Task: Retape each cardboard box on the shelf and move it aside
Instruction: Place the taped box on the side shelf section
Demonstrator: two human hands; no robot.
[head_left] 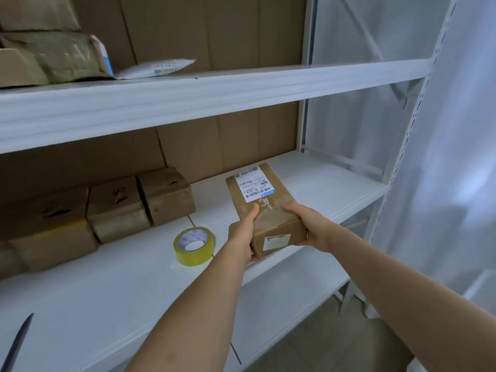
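Both hands grasp the cardboard box (pixel 264 208) at the shelf's (pixel 335 183) front edge: left hand (pixel 243 233) and right hand (pixel 308 224) grip its near end, their fingers hidden underneath. A yellow tape roll (pixel 193 245) lies just left; a dark object (pixel 18 342) at bottom left is cut off.

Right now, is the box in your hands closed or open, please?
Closed: the box has its top flaps flat, label on top, with the left hand and right hand gripping its near end.

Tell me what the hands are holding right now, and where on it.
Both hands grip the labelled cardboard box at its near end: left hand on the left side, right hand on the right, thumbs on top.
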